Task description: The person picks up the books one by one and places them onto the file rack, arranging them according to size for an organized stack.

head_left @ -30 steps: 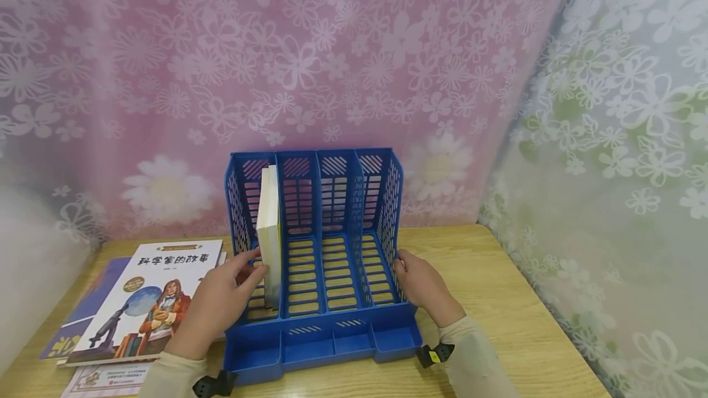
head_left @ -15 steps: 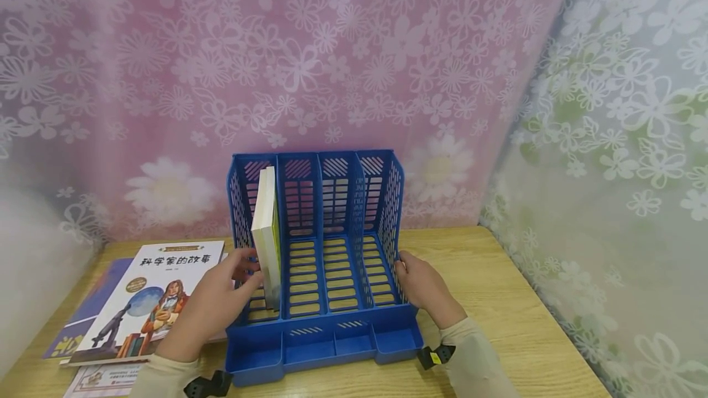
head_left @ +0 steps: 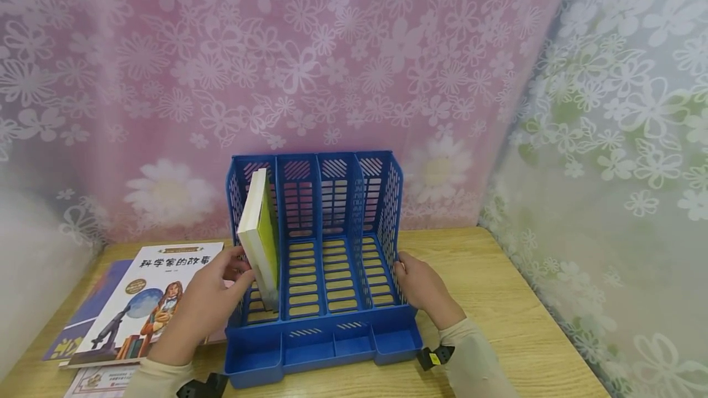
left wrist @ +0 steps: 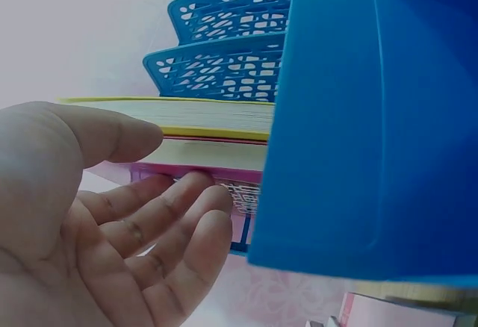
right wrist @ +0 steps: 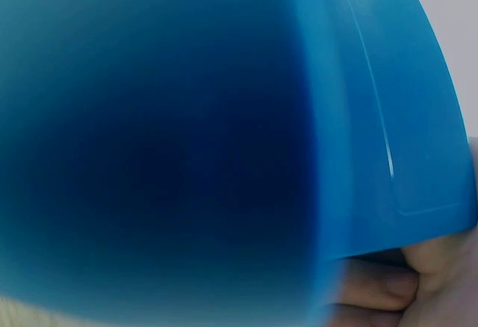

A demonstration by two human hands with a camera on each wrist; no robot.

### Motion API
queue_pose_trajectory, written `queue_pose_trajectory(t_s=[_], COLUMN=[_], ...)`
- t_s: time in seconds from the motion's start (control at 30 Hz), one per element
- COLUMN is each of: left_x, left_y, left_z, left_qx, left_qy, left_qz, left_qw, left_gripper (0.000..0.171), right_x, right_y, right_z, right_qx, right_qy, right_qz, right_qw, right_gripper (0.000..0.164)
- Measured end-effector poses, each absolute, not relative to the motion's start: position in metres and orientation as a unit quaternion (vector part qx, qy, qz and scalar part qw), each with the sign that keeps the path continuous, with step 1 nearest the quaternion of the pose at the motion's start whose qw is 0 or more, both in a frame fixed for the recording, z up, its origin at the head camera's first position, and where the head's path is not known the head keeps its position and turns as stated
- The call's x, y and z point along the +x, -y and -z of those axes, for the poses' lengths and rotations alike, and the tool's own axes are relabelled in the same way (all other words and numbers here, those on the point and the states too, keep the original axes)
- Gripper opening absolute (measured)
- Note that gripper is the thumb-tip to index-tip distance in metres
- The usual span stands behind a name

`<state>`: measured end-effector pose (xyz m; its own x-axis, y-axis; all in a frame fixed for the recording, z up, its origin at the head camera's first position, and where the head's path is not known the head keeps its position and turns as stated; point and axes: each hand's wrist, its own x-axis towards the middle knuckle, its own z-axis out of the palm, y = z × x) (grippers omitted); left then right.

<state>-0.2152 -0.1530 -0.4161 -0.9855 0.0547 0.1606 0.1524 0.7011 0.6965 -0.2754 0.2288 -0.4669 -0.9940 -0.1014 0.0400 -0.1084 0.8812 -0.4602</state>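
A blue plastic file rack with several upright compartments stands on the table. Two thick books, one with yellow covers and one with a pink cover, are together in its leftmost compartment, their tops leaning left. My left hand holds them, thumb at the page edges and fingers against the pink cover. At the rack's right side wall, my right hand grips the edge. In the right wrist view the blue plastic hides most of that hand.
Left of the rack lies a stack of flat books, with a white illustrated book on top and a purple one under it. Small trays line the rack's front. A flowered curtain hangs behind the wooden table.
The two books have tipped from nearly upright to a leftward lean, showing more of the yellow cover. My left hand has moved left with them. My right hand stays at the rack's side.
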Motion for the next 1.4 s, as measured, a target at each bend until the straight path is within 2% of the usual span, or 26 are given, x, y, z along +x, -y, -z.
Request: queue_pose_trajectory(t_s=[0.2,0.43,0.77,0.87,1.03,1.1,1.27,1.4], left_x=[-0.213,-0.211,-0.212,-0.214,-0.218,-0.219,-0.219,-0.219], left_y=[0.162,0.171,0.187,0.196,0.215,0.220,0.227,0.228], left_z=[0.412,0.406,0.406,0.407,0.414,0.417,0.427,0.433], left_qx=[-0.048,-0.033,-0.008,0.032,0.075,0.075,0.068,0.070], left_qy=[0.926,0.947,0.952,0.958,0.969,0.971,0.969,0.969], left_qz=[0.369,0.316,0.302,0.285,0.230,0.215,0.214,0.208], left_qw=[0.059,0.055,0.047,0.023,-0.053,-0.074,-0.103,-0.113], left_gripper=[0.055,0.043,0.049,0.055,0.079,0.078,0.060,0.064], right_x=[-0.274,-0.274,-0.274,-0.274,-0.276,-0.277,-0.276,-0.276], right_y=[-0.228,-0.229,-0.229,-0.228,-0.229,-0.229,-0.230,-0.231], right_z=[0.466,0.467,0.465,0.465,0.466,0.466,0.466,0.468], right_qx=[0.055,0.055,0.056,0.056,0.054,0.056,0.055,0.051], right_qy=[0.969,0.969,0.971,0.971,0.970,0.970,0.969,0.965], right_qz=[-0.239,-0.241,-0.233,-0.233,-0.238,-0.238,-0.242,-0.259], right_qw=[0.002,0.001,0.004,0.006,0.009,0.011,0.002,-0.007], right_gripper=[0.039,0.044,0.043,0.043,0.043,0.043,0.045,0.047])
